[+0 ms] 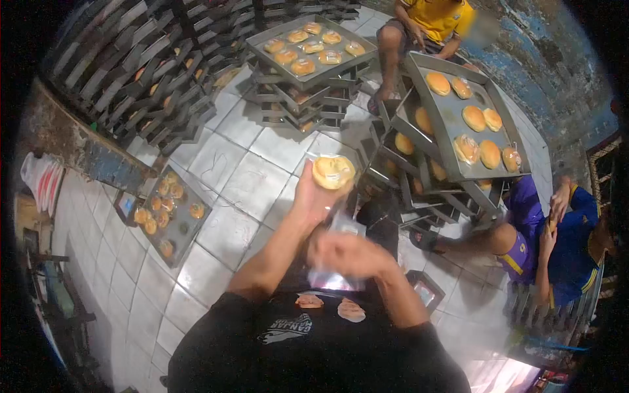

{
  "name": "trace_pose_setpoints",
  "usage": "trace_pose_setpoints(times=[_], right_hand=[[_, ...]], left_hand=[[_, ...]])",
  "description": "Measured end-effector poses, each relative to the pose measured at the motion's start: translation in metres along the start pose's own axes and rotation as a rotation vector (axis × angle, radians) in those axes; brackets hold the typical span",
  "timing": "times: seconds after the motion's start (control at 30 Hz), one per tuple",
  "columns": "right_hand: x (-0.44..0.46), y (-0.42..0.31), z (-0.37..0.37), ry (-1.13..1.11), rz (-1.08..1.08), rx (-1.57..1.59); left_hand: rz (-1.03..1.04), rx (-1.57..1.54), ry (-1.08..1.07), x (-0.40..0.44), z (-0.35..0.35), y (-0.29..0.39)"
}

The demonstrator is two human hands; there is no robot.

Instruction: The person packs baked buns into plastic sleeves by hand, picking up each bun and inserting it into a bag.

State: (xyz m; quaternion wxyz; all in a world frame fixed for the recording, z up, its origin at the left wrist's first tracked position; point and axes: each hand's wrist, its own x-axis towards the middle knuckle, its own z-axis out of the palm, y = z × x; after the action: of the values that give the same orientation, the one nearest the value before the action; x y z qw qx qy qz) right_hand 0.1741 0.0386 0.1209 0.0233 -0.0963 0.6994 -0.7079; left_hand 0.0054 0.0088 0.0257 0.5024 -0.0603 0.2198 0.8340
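My left hand (310, 200) is held out in front of me, gripping a round golden bun (333, 172). Clear plastic appears to surround the bun, with a pale printed mark on it. Closer to my body, my right hand (347, 254) is smeared by motion, so its fingers cannot be made out. Under and around that hand, shiny clear plastic bags (337, 281) lie on my lap.
A tray of wrapped buns (298, 78) tops a stack ahead. To the right, another tray of buns (452, 154) rests on crisscrossed trays. One tray (187, 223) lies on the tiled floor at left. Two people sit nearby, one in a yellow shirt (436, 19), another in blue (570, 249).
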Motion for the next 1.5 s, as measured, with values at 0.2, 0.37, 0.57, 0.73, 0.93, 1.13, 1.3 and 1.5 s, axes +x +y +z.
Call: trace_pose_setpoints(times=[0.2,0.37,0.57,0.73,0.93,1.13,1.3,1.5], right_hand=[[-0.019,0.018,-0.012,0.882,-0.006,-0.803],[-0.012,0.019,-0.021,0.689,-0.219,-1.073],[0.007,0.040,-0.056,0.953,0.155,-0.631],[0.010,0.008,-0.048,0.896,0.016,-0.924],[0.006,0.028,-0.095,0.982,0.281,0.051],[-0.042,0.106,-0.032,0.893,0.483,0.255],[-0.025,0.080,-0.001,1.219,0.241,0.361],[-0.049,0.002,-0.091,1.145,-0.042,-0.827]], left_hand=[[-0.059,0.059,0.066,-0.059,0.015,0.022],[-0.034,0.504,0.047,-0.072,0.007,0.012],[0.180,0.718,-0.065,-0.050,0.008,0.018],[0.559,1.013,0.009,-0.036,0.000,0.009],[0.723,1.154,0.166,-0.050,0.010,0.026],[0.316,1.070,0.171,-0.067,-0.085,0.009],[0.229,0.988,0.014,-0.053,-0.056,0.016],[0.446,0.881,-0.308,-0.027,-0.002,-0.011]])
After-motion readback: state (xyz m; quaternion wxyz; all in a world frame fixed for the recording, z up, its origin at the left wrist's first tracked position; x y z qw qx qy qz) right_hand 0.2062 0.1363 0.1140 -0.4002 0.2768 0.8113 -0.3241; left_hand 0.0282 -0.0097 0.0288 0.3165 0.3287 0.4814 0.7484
